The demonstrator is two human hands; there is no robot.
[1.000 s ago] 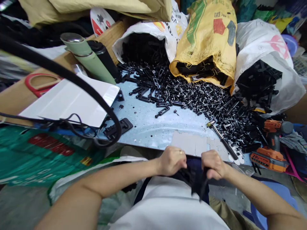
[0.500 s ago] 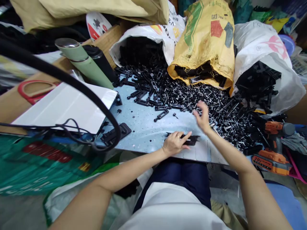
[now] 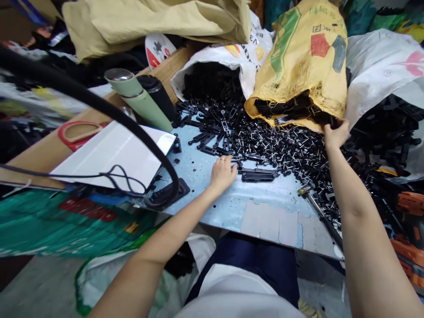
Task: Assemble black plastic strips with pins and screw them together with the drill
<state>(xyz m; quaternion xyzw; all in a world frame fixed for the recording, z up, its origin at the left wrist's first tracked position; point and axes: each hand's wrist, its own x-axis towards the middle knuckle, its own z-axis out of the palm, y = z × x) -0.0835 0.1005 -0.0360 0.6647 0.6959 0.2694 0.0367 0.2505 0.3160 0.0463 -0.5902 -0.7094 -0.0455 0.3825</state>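
Note:
My left hand (image 3: 223, 173) is over the blue work surface, its fingers bent down and closed on a slotted black plastic link (image 3: 236, 160) at the near edge of the pile. Just to its right lies a longer flat black plastic part (image 3: 260, 175), untouched by either hand. My right hand (image 3: 337, 134) is raised at the right corner of the yellow sack's (image 3: 298, 66) mouth. Its fingers are pinched together there, with something dark at the fingertips; whether that is a part or the sack's edge is unclear.
A heap of black pieces with metal pins (image 3: 274, 143) spreads before the sacks. A hammer-like tool (image 3: 319, 210) lies at right, beside an orange power drill (image 3: 410, 203). At left stand a green flask (image 3: 139, 99), red-handled scissors (image 3: 77, 134) and a white board (image 3: 112, 154) under a black cable.
My left hand has left the flat black part and moved up-left to the link. My right hand has gone up-right to the yellow sack's mouth. The view has shifted left.

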